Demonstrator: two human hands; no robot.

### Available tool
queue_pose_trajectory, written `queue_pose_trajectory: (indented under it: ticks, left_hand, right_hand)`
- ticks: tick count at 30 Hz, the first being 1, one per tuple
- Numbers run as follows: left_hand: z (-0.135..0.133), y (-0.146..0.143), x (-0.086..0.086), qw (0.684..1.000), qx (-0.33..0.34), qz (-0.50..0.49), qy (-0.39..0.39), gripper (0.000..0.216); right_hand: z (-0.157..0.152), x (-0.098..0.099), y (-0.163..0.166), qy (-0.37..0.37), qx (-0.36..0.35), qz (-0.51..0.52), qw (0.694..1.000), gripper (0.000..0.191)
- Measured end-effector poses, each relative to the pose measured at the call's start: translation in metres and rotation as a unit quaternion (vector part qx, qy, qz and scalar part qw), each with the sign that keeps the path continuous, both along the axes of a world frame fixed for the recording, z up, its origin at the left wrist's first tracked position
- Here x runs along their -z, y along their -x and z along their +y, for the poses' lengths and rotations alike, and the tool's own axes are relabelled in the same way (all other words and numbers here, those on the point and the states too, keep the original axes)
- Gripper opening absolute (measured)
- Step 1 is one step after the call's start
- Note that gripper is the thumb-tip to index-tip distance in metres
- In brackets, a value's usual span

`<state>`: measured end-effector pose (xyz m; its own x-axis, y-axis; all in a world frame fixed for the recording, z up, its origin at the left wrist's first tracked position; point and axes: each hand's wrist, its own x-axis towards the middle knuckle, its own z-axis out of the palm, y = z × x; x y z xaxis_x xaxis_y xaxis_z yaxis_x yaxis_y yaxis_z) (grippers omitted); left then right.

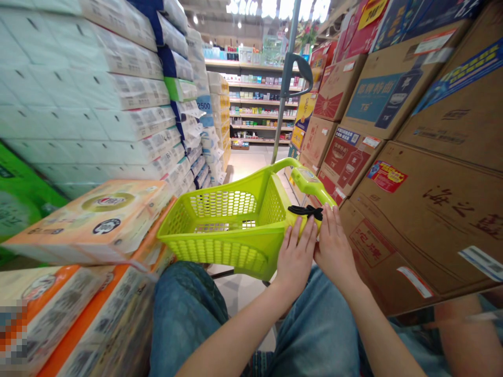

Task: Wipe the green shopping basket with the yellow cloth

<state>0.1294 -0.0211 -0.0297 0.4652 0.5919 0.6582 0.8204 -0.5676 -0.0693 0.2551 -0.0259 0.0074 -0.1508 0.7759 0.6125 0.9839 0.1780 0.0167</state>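
A small yellow bundle (291,217) with a looped black cord (304,210) across its top is at the rear end of a lime-green shopping basket (220,250). My left hand (297,254) lies over the bundle, fingers close together and pointing away from me. From the other side, my right hand (335,246) presses against it, fingertips beside the cord and close to the basket's curved green handle (310,183). Both thumbs and the underside of the bundle are hidden. Inside the perforated basket no goods show.
Packs of tissue paper (129,89) are stacked high on the left, with an orange pack (106,212) lower down near my knee. Cardboard cartons (436,209) rise on the right. A grey pole (288,104) stands beyond the basket, and stocked shelves (255,102) close off the aisle.
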Motion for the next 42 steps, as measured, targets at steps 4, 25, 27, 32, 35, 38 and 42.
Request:
queue_pose_trajectory:
  ticks: [4, 25, 27, 32, 35, 38, 42]
  left_hand:
    - [0.0, 0.007, 0.0, 1.0, -0.014, 0.0, 0.004, 0.063]
    - [-0.015, 0.038, -0.006, 0.986, -0.037, -0.094, 0.13, 0.096]
    - [-0.014, 0.017, -0.017, 0.991, 0.001, -0.065, 0.12, 0.088]
    - [0.002, -0.006, -0.025, 0.99, 0.061, -0.064, 0.108, 0.085]
    - [0.022, -0.01, -0.025, 0.984, 0.098, -0.077, 0.125, 0.089]
    - [0.042, -0.017, -0.028, 0.979, 0.114, -0.102, 0.138, 0.087]
    - [0.06, -0.031, -0.03, 0.972, 0.129, -0.14, 0.136, 0.079]
  right_hand:
    - [0.001, -0.003, -0.002, 0.018, 0.003, -0.009, 1.0, 0.089]
    - [-0.003, -0.001, 0.009, -0.001, 0.015, 0.017, 1.0, 0.091]
    - [-0.002, 0.002, 0.007, -0.006, 0.01, 0.019, 1.0, 0.086]
    - [0.009, 0.007, -0.007, -0.027, -0.001, 0.023, 0.999, 0.071]
    - [0.023, 0.003, -0.018, -0.038, 0.007, 0.022, 0.999, 0.066]
    - [0.035, -0.003, -0.028, -0.036, 0.016, 0.018, 0.999, 0.061]
    - [0.045, -0.006, -0.039, -0.036, 0.026, 0.017, 0.999, 0.056]
